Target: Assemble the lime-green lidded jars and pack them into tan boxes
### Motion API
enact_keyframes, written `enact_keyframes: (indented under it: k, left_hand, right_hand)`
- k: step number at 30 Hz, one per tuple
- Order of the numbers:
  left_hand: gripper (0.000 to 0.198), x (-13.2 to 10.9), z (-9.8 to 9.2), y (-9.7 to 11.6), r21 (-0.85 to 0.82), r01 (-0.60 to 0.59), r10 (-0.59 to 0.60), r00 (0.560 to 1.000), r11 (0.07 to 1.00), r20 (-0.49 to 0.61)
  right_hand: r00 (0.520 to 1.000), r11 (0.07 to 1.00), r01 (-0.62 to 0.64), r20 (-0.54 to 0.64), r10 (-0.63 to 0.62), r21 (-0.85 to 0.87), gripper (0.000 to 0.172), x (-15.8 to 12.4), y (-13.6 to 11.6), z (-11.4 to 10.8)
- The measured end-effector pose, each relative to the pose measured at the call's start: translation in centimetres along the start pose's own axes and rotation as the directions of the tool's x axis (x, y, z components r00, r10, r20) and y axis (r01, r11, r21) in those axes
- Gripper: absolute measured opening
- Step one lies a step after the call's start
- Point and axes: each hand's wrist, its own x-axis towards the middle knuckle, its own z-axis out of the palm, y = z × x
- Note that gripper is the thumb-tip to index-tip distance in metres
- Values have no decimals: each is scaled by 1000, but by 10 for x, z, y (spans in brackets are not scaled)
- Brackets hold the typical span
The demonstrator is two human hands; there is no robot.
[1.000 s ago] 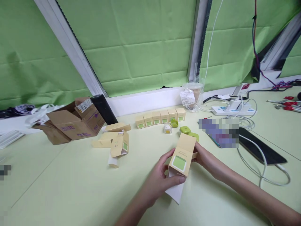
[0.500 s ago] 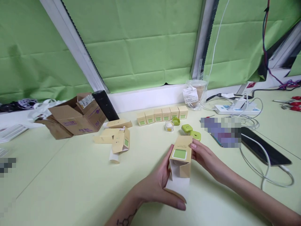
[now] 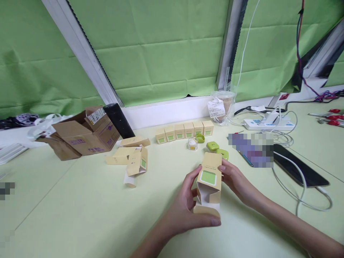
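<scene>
A small beige cardboard box (image 3: 213,161) with a green square label is held between both hands, its open end facing me. My left hand (image 3: 188,204) grips the box's left side, with its thumb across the outside of the lower end flap (image 3: 206,208). Fingers of my right hand (image 3: 236,177) press on the box's right side near the far end. Inside the open end only white card shows; a side flap sticks out at its right. Just beyond the box lie two green rounded cases (image 3: 213,146), a clear-and-yellow one (image 3: 192,144) and a green open piece (image 3: 200,138).
Several small beige boxes (image 3: 179,131) stand in a row at the back. Opened beige cartons (image 3: 137,161) lie to the left, before a brown cardboard box (image 3: 86,134) and a black cylinder (image 3: 118,120). At right are a black phone (image 3: 298,166), cables and a power strip (image 3: 268,124).
My left thumb has bent the lower flap upward toward the box's open end. The box has tilted slightly and shifted a little right in view.
</scene>
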Motion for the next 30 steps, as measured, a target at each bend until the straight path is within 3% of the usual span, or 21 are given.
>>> enact_keyframes:
  k: [3,7,9,11,13,16,18,24,27,30]
  left_hand:
    - [104,-4,1,-1,215,20,-18,1000,977,-10]
    - [90,-5,0,-9,460,-93,75,996,883,57]
    - [90,-3,-2,-14,492,-212,189,977,844,97]
    - [88,-1,-3,-18,494,-367,351,928,789,128]
    - [72,0,-4,-17,495,-434,414,897,753,156]
    - [42,0,-3,-9,526,-337,299,941,781,159]
    - [36,-2,-2,-4,536,-273,236,962,799,139]
    - [42,-3,0,0,480,-201,170,980,854,108]
    - [39,-3,2,-4,320,-102,114,993,942,-18]
    - [51,-2,7,-8,126,-55,67,993,990,-93]
  right_hand:
    - [996,995,-89,16,88,36,36,-3,1,1]
    - [986,984,-165,-11,166,72,33,-8,-1,7]
    - [983,977,-179,-16,182,115,28,-9,-3,10]
    - [977,967,-197,-45,207,160,24,-10,-5,12]
    - [968,959,-207,-101,229,191,24,-10,-7,12]
    - [964,967,-183,-158,212,180,25,-10,-8,10]
    - [973,978,-151,-154,173,145,24,-10,-9,9]
    - [988,995,-85,-122,90,42,25,-9,-6,8]
    - [989,998,-33,-144,25,-54,29,-8,-6,7]
    - [991,988,9,-133,-30,-156,34,-8,-5,7]
